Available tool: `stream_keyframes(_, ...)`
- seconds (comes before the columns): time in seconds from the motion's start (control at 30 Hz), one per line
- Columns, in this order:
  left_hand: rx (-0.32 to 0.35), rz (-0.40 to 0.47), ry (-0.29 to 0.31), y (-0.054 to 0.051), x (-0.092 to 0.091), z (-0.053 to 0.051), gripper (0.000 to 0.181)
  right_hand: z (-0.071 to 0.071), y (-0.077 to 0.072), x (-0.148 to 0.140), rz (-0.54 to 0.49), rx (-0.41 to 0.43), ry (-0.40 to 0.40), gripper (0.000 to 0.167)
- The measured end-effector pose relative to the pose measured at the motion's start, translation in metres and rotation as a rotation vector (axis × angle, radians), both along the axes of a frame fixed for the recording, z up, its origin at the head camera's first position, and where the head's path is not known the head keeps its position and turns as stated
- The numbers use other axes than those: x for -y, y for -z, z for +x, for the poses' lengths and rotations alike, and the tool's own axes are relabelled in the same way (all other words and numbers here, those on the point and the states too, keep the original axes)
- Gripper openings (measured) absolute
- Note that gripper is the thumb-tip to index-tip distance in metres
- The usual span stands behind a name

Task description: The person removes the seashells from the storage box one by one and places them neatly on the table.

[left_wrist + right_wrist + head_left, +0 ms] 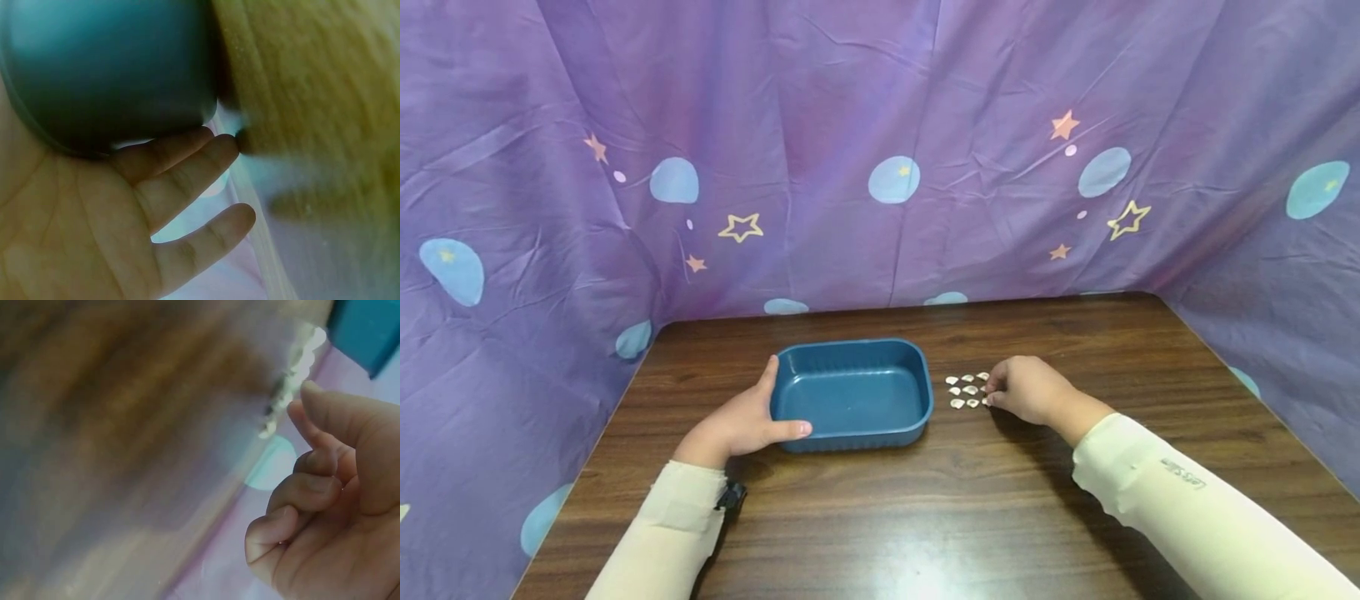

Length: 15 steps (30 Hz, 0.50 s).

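Observation:
A blue plastic tub (850,400) stands on the table, and my left hand (737,421) holds its left end. The thumb lies along the front rim and the index finger points up the far left corner. In the left wrist view the fingers (194,181) are spread and nearly straight beside the tub's wall. Small white seashells (967,390) lie in rows right of the tub. My right hand (1030,390) pinches at the front right shell with thumb and index finger, which partly cover the right-hand column. Its other fingers (303,494) are curled.
The brown wood-grain table (880,517) carries the tub and the shells. A purple curtain (842,125) with stars and blue spots hangs behind and at both sides. A small black object (732,495) sits at the left sleeve's cuff.

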<state>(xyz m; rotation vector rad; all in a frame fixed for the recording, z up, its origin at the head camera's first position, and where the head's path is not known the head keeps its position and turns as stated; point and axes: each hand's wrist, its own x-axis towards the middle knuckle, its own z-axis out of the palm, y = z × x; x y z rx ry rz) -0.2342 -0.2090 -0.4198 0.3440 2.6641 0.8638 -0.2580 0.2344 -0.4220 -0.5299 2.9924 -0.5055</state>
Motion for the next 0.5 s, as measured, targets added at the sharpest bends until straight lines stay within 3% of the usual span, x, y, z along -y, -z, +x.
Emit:
stream_keyframes(0.17,0.01,-0.008,-0.009,0.0,0.001,0.002,0.133,-0.002,-0.012,-0.016,-0.105,-0.032,0.051,0.013)
stream_keyframes(0.33,0.003,-0.004,0.004,0.003,0.005,0.004,0.132,0.001,-0.021,-0.04,-0.135,-0.057,0.134,0.034)
stream_keyframes(0.5,0.002,0.016,0.027,0.007,0.012,0.005,0.129,0.005,-0.022,-0.062,-0.103,-0.119,0.134,0.058)
